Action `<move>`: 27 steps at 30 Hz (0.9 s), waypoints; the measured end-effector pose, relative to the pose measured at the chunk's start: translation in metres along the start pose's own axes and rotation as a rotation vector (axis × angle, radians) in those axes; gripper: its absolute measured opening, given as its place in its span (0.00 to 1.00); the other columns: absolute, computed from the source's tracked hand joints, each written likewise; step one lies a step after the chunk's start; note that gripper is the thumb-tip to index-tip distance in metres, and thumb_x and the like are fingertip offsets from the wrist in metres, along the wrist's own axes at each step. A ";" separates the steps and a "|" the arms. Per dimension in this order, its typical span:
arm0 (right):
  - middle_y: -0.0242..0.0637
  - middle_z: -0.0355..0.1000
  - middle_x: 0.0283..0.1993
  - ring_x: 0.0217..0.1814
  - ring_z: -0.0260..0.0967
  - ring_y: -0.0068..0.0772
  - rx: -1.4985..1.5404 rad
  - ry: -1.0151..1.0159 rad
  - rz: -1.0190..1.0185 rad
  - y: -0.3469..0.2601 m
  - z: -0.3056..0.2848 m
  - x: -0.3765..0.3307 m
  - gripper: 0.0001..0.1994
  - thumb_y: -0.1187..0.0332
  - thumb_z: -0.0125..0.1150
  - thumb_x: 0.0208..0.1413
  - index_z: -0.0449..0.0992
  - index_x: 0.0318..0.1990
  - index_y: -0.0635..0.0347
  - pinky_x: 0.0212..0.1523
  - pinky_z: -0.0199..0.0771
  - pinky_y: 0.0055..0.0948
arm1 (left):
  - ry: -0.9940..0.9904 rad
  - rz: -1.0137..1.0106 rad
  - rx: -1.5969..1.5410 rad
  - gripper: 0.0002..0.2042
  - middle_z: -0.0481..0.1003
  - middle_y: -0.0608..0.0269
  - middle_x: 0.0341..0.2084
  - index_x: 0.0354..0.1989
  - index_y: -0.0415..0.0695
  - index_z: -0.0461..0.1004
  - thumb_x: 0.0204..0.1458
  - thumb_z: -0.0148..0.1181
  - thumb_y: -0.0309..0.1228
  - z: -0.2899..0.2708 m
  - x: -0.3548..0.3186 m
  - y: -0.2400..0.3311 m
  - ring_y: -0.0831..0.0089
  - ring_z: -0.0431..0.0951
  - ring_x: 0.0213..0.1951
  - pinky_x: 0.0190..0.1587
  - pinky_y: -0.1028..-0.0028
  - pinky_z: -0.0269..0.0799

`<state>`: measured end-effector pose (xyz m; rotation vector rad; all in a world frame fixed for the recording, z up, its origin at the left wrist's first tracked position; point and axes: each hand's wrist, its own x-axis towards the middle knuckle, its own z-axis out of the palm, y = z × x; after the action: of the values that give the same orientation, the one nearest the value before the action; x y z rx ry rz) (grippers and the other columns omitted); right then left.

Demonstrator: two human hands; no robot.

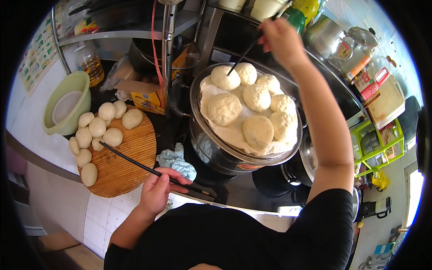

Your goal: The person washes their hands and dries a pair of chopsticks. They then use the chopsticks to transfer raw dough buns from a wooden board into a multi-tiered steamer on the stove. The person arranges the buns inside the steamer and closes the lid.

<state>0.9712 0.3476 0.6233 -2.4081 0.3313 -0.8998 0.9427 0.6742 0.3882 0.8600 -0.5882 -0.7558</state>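
My right hand (282, 39) is closed around a long black chopstick (245, 53), reaching over the far side of the pot. The chopstick's lower tip touches a pale dough bun (225, 78) at the far left of the steamer. Several more buns, such as a large bun (258, 132) at the front, rest on a white cloth (241, 118) in the steel steamer pot (211, 155). Lower left, my left hand (158, 189) grips a second black chopstick (130, 159). Its far tip is beside small dough pieces (112, 137) on a round wooden board (130, 173).
Left of the board stands a pale green basin (81, 101) with an oil bottle (91, 67) behind. A blue cloth (177, 163) lies between board and pot. A metal rack post (168, 54) rises behind. Jars, a steel pot (323, 36) and a green rack (378, 144) line the right.
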 end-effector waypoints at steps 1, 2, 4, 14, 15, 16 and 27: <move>0.35 0.69 0.20 0.19 0.64 0.23 -0.058 0.134 -0.066 -0.016 -0.011 -0.004 0.16 0.59 0.46 0.55 0.69 0.30 0.66 0.24 0.66 0.25 | 0.021 0.009 -0.002 0.12 0.70 0.52 0.33 0.39 0.37 0.63 0.59 0.36 0.33 -0.004 -0.002 0.000 0.61 0.73 0.39 0.38 0.67 0.74; 0.31 0.68 0.19 0.18 0.62 0.19 -0.097 0.215 -0.085 -0.018 -0.028 -0.005 0.14 0.58 0.47 0.55 0.70 0.28 0.60 0.20 0.61 0.19 | 0.023 0.013 -0.012 0.11 0.70 0.52 0.33 0.39 0.37 0.63 0.59 0.36 0.33 -0.006 -0.001 0.000 0.61 0.73 0.39 0.38 0.67 0.74; 0.35 0.67 0.18 0.19 0.64 0.23 -0.217 0.298 -0.111 -0.006 -0.055 -0.010 0.17 0.57 0.46 0.55 0.66 0.26 0.65 0.23 0.64 0.25 | -0.003 0.000 -0.022 0.11 0.70 0.52 0.33 0.39 0.37 0.63 0.59 0.36 0.32 -0.004 0.003 -0.001 0.61 0.73 0.39 0.38 0.67 0.74; 0.29 0.66 0.18 0.18 0.59 0.17 0.061 0.246 -0.074 -0.022 -0.058 -0.040 0.13 0.60 0.48 0.56 0.70 0.29 0.59 0.19 0.57 0.16 | -0.099 -0.033 -0.008 0.13 0.69 0.52 0.32 0.39 0.37 0.63 0.59 0.37 0.34 0.001 0.012 -0.002 0.61 0.73 0.39 0.38 0.67 0.74; 0.29 0.66 0.18 0.18 0.59 0.17 0.052 0.195 -0.067 -0.034 -0.051 -0.047 0.12 0.60 0.48 0.56 0.70 0.29 0.59 0.20 0.57 0.16 | -0.101 -0.030 -0.009 0.13 0.69 0.52 0.32 0.39 0.37 0.63 0.59 0.37 0.34 0.002 0.012 -0.002 0.61 0.74 0.39 0.38 0.68 0.74; 0.29 0.66 0.18 0.18 0.59 0.16 0.044 0.143 -0.060 -0.046 -0.036 -0.056 0.12 0.61 0.47 0.56 0.70 0.29 0.59 0.20 0.57 0.15 | -0.096 -0.030 -0.006 0.13 0.69 0.52 0.32 0.39 0.37 0.63 0.59 0.37 0.34 0.001 0.011 -0.002 0.61 0.74 0.39 0.37 0.68 0.74; 0.35 0.66 0.20 0.16 0.57 0.20 0.281 0.514 -0.123 -0.037 -0.119 -0.080 0.11 0.65 0.46 0.56 0.71 0.32 0.64 0.16 0.53 0.18 | -0.122 -0.046 -0.034 0.12 0.70 0.52 0.32 0.39 0.38 0.63 0.59 0.37 0.34 0.005 0.008 -0.009 0.62 0.74 0.39 0.36 0.68 0.75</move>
<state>0.8339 0.3621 0.6768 -1.9335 0.2241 -1.5136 0.9405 0.6621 0.3844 0.8022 -0.6635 -0.8618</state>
